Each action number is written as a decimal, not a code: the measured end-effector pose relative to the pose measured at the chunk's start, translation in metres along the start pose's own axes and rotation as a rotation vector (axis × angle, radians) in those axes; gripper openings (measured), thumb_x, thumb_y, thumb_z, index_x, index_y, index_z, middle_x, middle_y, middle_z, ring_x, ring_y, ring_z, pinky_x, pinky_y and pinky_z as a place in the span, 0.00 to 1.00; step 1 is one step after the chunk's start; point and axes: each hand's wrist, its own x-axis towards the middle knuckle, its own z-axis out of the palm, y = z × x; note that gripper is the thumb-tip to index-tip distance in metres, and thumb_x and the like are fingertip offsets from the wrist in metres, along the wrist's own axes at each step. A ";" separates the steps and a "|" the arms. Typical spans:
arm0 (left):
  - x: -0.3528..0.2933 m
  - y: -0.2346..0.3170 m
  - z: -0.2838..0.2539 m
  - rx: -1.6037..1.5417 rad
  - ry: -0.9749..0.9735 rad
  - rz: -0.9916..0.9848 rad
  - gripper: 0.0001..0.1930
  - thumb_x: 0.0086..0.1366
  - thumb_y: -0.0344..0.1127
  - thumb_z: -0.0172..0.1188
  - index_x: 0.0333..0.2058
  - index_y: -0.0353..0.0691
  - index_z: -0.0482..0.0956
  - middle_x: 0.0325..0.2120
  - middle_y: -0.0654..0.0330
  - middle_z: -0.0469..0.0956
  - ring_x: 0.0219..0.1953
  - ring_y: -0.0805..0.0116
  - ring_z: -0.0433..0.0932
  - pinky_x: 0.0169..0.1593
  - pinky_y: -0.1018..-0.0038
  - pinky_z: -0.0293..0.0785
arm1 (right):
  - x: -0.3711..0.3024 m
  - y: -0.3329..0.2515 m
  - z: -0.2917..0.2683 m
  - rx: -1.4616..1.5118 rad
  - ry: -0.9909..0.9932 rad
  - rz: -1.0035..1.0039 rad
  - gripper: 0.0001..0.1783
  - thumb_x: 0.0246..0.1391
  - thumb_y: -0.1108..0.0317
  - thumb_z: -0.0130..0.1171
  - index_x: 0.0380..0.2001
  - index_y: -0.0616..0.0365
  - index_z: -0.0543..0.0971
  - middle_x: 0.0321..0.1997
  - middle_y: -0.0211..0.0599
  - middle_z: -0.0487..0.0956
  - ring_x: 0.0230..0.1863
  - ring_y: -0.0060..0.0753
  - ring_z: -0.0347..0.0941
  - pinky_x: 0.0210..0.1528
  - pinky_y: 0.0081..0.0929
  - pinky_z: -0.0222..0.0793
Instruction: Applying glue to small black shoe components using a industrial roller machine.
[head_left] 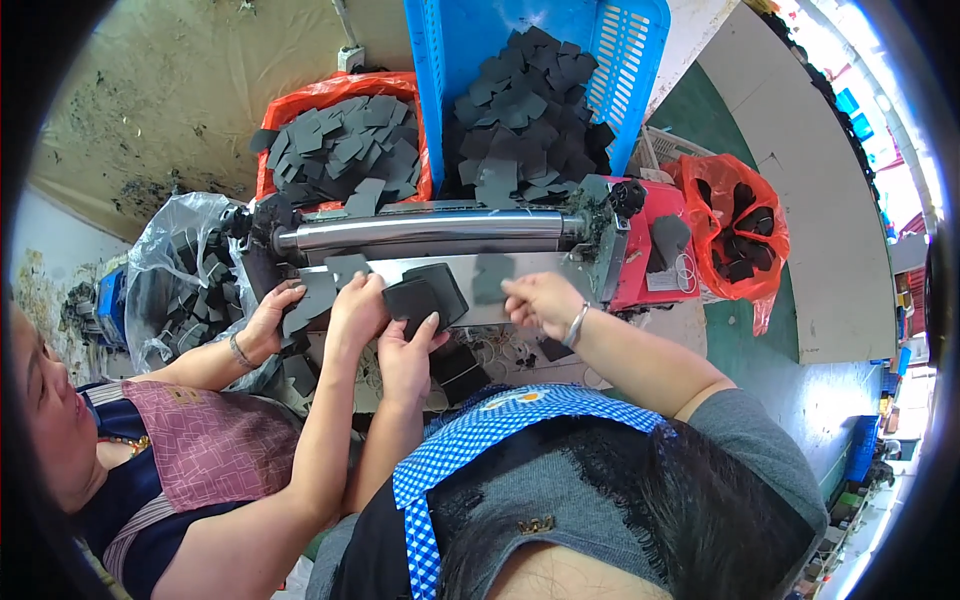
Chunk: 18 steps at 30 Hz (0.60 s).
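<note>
My left hand (404,357) is closed around the lower edge of a stack of black, flat, rounded square pieces (428,292), held in front of a roller machine (420,231). To its right, my right hand (545,303) pinches a dark grey flat piece (493,278) between thumb and fingers. That piece looks slightly blurred and is over the machine's pale metal front plate (405,268). A co-worker's hand (357,308) is close beside my stack, at another dark grey piece (346,267). The co-worker's other hand (273,313) holds more dark pieces (308,303).
Behind the roller stand a red bag (268,185) and a blue perforated crate (630,62), both heaped with dark pieces. A clear bag (150,262) of pieces is at the left. At the right are the machine's red housing (655,235) and another red bag (693,180).
</note>
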 end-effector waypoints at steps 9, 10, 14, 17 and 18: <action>-0.001 -0.003 0.007 -0.059 -0.081 -0.146 0.11 0.57 0.25 0.56 0.40 0.36 0.71 0.34 0.60 0.75 0.33 0.72 0.76 0.35 0.76 0.76 | -0.010 0.001 0.015 -0.064 -0.283 -0.110 0.06 0.51 0.68 0.56 0.29 0.59 0.72 0.23 0.30 0.75 0.22 0.17 0.71 0.21 0.10 0.65; -0.001 -0.002 0.008 -0.059 -0.083 -0.147 0.11 0.57 0.25 0.56 0.40 0.36 0.71 0.34 0.60 0.75 0.33 0.72 0.76 0.35 0.76 0.76 | -0.008 0.002 0.012 -0.012 -0.308 -0.094 0.06 0.51 0.68 0.57 0.29 0.58 0.72 0.23 0.30 0.75 0.22 0.17 0.71 0.20 0.10 0.65; -0.002 0.002 0.009 -0.080 -0.087 -0.181 0.11 0.56 0.26 0.56 0.40 0.35 0.71 0.33 0.59 0.76 0.32 0.72 0.76 0.34 0.76 0.76 | -0.011 0.002 0.009 0.186 -0.289 0.046 0.06 0.50 0.68 0.57 0.28 0.58 0.72 0.23 0.31 0.75 0.20 0.18 0.71 0.18 0.11 0.66; 0.000 -0.001 0.008 -0.013 -0.070 -0.132 0.10 0.56 0.25 0.56 0.39 0.35 0.72 0.33 0.60 0.76 0.32 0.73 0.75 0.33 0.77 0.76 | -0.009 0.000 0.005 0.149 -0.237 0.117 0.07 0.50 0.68 0.57 0.27 0.59 0.72 0.23 0.33 0.75 0.20 0.22 0.73 0.21 0.15 0.70; -0.001 -0.002 0.008 0.043 -0.063 -0.102 0.09 0.56 0.25 0.56 0.37 0.35 0.72 0.33 0.61 0.76 0.32 0.74 0.75 0.32 0.78 0.76 | -0.010 0.000 0.005 0.150 -0.236 0.117 0.07 0.50 0.68 0.57 0.27 0.59 0.72 0.23 0.33 0.75 0.20 0.22 0.73 0.21 0.15 0.70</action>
